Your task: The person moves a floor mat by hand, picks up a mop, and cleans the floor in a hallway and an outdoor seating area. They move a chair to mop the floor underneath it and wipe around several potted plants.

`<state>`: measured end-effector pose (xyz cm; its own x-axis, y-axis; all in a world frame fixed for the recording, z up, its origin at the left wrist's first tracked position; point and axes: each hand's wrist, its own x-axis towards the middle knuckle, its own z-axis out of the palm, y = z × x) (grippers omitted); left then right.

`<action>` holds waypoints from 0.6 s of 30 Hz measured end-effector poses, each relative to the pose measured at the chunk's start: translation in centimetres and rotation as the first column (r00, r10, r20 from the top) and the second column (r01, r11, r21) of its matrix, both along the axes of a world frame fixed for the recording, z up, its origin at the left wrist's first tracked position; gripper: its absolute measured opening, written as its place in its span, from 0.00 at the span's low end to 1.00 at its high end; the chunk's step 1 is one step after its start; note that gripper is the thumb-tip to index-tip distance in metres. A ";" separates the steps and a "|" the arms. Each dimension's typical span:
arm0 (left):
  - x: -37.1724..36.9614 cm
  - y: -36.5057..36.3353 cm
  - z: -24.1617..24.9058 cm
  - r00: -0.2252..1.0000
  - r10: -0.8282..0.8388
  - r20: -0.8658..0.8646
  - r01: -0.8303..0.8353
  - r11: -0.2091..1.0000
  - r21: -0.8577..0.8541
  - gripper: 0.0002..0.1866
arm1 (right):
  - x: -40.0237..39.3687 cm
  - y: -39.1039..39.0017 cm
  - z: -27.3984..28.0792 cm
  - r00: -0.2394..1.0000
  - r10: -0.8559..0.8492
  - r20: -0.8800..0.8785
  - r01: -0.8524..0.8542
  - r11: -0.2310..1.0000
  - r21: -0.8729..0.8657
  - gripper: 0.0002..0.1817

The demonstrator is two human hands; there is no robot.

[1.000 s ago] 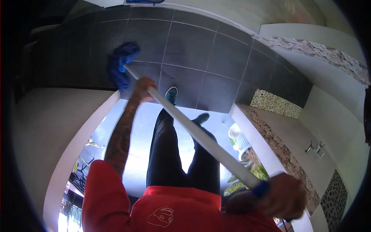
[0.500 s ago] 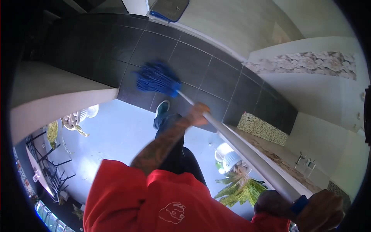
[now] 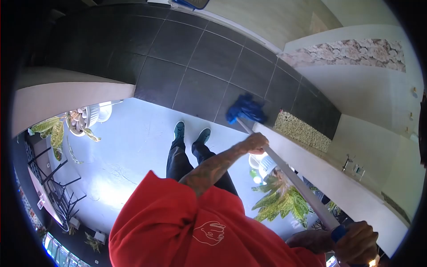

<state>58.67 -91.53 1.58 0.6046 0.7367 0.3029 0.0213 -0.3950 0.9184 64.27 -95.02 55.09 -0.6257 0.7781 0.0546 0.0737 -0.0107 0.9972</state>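
Observation:
I hold a mop with both hands. Its blue string head (image 3: 246, 109) rests on the dark floor tiles (image 3: 195, 66), close to a pebble-faced ledge (image 3: 302, 131). The pale handle (image 3: 293, 180) runs diagonally down to the right. My left hand (image 3: 254, 143), on a tattooed forearm, grips the handle a short way behind the head. The handle's top end, with its blue grip, is in my right hand (image 3: 358, 242) at the lower right. My red shirt (image 3: 200, 227) fills the bottom, and my two feet (image 3: 191, 133) stand on the light floor.
A low pale wall (image 3: 66, 95) lies at the left with potted plants (image 3: 84, 120) by it. Another leafy plant in a white pot (image 3: 278, 196) stands beside the right ledge. A blue-rimmed object (image 3: 189, 3) sits at the top edge. Taps (image 3: 351, 167) are on the right wall.
The mop head has swept from the left across the dark tiles to the right, near the pebble ledge. Both hands stayed on the handle, and my view turned left.

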 end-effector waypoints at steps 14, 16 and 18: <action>-42.0 0.1 -3.7 0.653 0.252 -0.714 -0.288 0.955 0.073 0.09 | -16.2 2.6 -13.7 -0.404 -0.915 0.005 -0.730 0.326 0.600 0.25; -39.1 -0.7 -3.6 0.691 0.283 -0.665 -0.291 0.951 0.101 0.10 | -15.0 1.8 -12.0 -0.442 -0.897 0.003 -0.751 0.372 0.546 0.25; -33.9 -1.5 -3.1 0.833 0.415 -0.366 -0.378 0.910 0.170 0.10 | -13.0 0.7 -8.3 -0.537 -0.843 0.020 -0.756 0.492 0.431 0.24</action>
<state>24.77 -92.99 -1.52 0.3473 0.9201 0.1810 0.5377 -0.3536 0.7654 51.23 -94.32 46.80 -0.2726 0.9225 0.2734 -0.4034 0.1484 -0.9029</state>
